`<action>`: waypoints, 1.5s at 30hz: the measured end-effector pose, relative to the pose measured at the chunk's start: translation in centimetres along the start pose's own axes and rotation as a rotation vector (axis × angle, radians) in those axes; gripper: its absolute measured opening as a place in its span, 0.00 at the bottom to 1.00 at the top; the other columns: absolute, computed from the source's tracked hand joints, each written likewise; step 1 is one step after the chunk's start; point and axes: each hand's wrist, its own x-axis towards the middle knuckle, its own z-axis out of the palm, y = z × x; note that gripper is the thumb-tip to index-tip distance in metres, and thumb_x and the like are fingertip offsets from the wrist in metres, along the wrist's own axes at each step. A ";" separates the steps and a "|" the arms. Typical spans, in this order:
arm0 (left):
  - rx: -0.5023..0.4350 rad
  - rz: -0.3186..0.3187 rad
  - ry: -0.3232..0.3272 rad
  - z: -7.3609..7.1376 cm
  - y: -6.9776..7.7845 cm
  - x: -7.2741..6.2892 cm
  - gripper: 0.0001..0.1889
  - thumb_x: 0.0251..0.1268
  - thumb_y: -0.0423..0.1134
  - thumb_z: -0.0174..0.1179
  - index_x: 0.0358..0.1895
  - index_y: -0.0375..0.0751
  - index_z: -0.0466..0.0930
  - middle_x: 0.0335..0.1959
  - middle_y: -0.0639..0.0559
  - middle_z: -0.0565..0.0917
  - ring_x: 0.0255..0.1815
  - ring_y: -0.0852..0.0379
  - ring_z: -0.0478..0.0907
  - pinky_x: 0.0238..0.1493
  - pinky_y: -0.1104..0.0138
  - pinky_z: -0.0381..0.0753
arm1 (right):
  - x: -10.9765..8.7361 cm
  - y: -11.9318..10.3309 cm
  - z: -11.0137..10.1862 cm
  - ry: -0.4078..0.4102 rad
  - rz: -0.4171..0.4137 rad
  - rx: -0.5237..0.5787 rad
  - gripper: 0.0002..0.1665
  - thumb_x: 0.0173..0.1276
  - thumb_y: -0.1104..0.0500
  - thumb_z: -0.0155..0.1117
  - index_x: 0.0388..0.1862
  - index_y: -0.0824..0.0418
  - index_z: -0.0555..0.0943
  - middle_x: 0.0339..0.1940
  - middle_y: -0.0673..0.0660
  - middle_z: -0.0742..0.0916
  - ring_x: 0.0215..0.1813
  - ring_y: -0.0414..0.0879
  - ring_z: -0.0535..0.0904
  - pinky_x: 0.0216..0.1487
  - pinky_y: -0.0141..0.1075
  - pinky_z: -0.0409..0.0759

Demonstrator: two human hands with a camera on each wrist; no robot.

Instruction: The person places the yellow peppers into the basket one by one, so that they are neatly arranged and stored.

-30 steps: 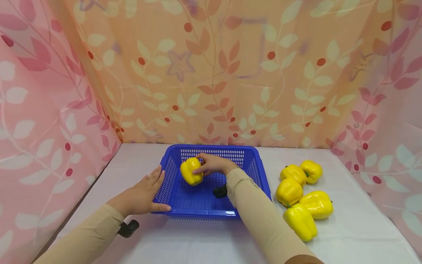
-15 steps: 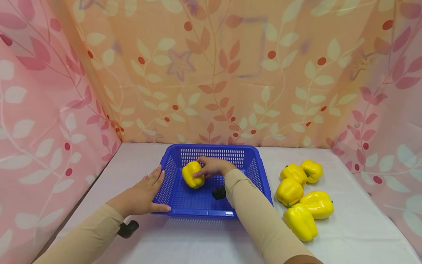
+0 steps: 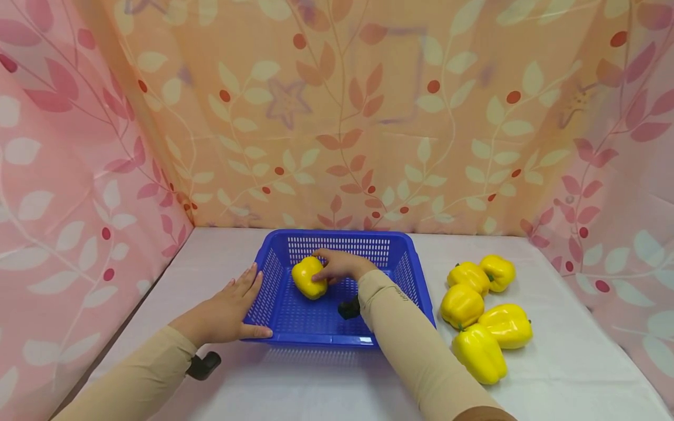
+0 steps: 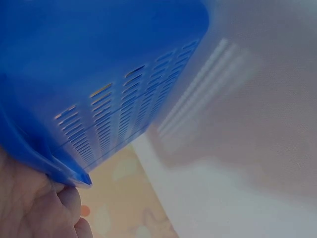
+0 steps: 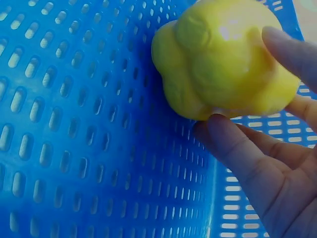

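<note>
A yellow bell pepper [image 3: 309, 278] is low inside the blue plastic basket [image 3: 337, 339], left of its middle. My right hand [image 3: 342, 265] reaches in from the right and holds the pepper between thumb and fingers. In the right wrist view, fingertips touch the side of the bell pepper [image 5: 223, 59], close to the perforated basket bottom [image 5: 89, 119]. My left hand [image 3: 226, 310] rests on the basket's left rim with fingers spread and straight, the thumb along the near corner. The left wrist view shows part of the left hand [image 4: 39, 208] against the rim.
Several more yellow bell peppers [image 3: 462, 306] lie clustered on the white tablecloth [image 3: 568, 351], right of the basket. Floral curtains [image 3: 337, 117] enclose the table at the back and both sides. A black wrist device [image 3: 204, 365] hangs under the left forearm.
My right hand has lowered the bell pepper slightly and shifted it a little to the right inside the basket. The left hand stays on the rim.
</note>
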 end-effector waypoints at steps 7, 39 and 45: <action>0.004 -0.005 -0.003 -0.1 0.0 0.0 0.63 0.39 0.80 0.45 0.71 0.31 0.42 0.73 0.36 0.39 0.72 0.40 0.39 0.67 0.45 0.46 | 0.0 -0.3 0.0 0.012 0.006 -0.029 0.36 0.57 0.56 0.68 0.65 0.54 0.66 0.54 0.56 0.76 0.49 0.50 0.76 0.47 0.40 0.80; -0.016 -0.006 -0.006 0.2 -0.3 0.2 0.64 0.39 0.79 0.46 0.71 0.32 0.41 0.73 0.37 0.38 0.72 0.40 0.38 0.67 0.45 0.45 | 0.3 -0.9 0.1 0.182 0.045 -0.111 0.32 0.57 0.51 0.68 0.56 0.64 0.71 0.51 0.60 0.77 0.40 0.54 0.81 0.40 0.41 0.82; -0.026 0.003 -0.004 0.1 -0.2 0.1 0.63 0.40 0.79 0.46 0.71 0.32 0.42 0.73 0.37 0.38 0.72 0.40 0.38 0.67 0.45 0.45 | -0.1 -1.3 -0.4 0.212 0.062 -0.120 0.30 0.56 0.49 0.68 0.54 0.63 0.73 0.49 0.60 0.78 0.38 0.52 0.82 0.39 0.40 0.82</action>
